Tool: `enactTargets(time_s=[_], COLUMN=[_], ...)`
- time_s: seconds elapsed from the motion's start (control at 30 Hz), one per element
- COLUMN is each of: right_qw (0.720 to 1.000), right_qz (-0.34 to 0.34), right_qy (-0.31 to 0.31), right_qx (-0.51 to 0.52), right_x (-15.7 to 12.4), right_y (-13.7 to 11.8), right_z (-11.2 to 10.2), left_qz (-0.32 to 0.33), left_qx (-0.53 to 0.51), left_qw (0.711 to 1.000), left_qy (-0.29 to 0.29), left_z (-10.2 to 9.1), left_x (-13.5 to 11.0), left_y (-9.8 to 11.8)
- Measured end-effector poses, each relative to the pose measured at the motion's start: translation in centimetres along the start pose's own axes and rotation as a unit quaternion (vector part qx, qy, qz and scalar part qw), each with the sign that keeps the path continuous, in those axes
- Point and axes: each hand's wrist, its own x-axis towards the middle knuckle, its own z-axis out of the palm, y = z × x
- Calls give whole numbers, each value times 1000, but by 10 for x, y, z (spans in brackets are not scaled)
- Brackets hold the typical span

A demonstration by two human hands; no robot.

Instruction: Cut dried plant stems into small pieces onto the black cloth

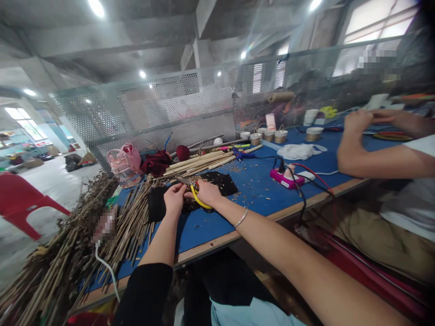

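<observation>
My right hand point(208, 192) is closed round the yellow handles of a pair of scissors point(198, 199), whose blades point left and away over a black cloth point(222, 181) on the blue table point(251, 190). My left hand point(174, 199) sits right beside it with fingers curled, pinching something small that I cannot make out at the blades. A silver bangle point(241, 218) circles my right wrist. A big heap of dry twigs point(84, 235) lies just to the left of my hands.
Peeled pale sticks point(200, 163) lie behind the cloth, next to a pink bag point(124, 164) and dark red fabric point(156, 163). A pink power strip point(285, 177) with cables sits right. Another person's arms point(374, 154) work at the far right. A perforated screen point(170, 108) backs the table. A red chair point(20, 199) stands left.
</observation>
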Motion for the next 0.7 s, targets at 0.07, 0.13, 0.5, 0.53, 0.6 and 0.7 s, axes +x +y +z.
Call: enactTargets(time_s=[0.07,0.13,0.5,0.53,0.6,0.7], right_qw=[1000,1000,999,999,999,999], right_qz=[4,9,24,26,29,28], right_qy=[-5,-10,-27,-30,-34,-21], right_qx=[5,7,24,26,24,6], right_x=[0,-1,-2,-2,-1,0], right_y=[-1,-1,-3,-3,-3,-2], right_z=[-1,-2,-8,-8,-8,-7], left_qz=[1,2,-16,-18,-21,-17], left_qx=[2,2,-27,-31,-36,-39], left_qw=[1000,1000,999,999,999,999], left_qy=[4,6,-18,-20,-25,-28], left_z=[0,-1,0,0,0,0], left_x=[0,1,0,0,1,2], left_y=[-1,-2,0,-1,-2,-3])
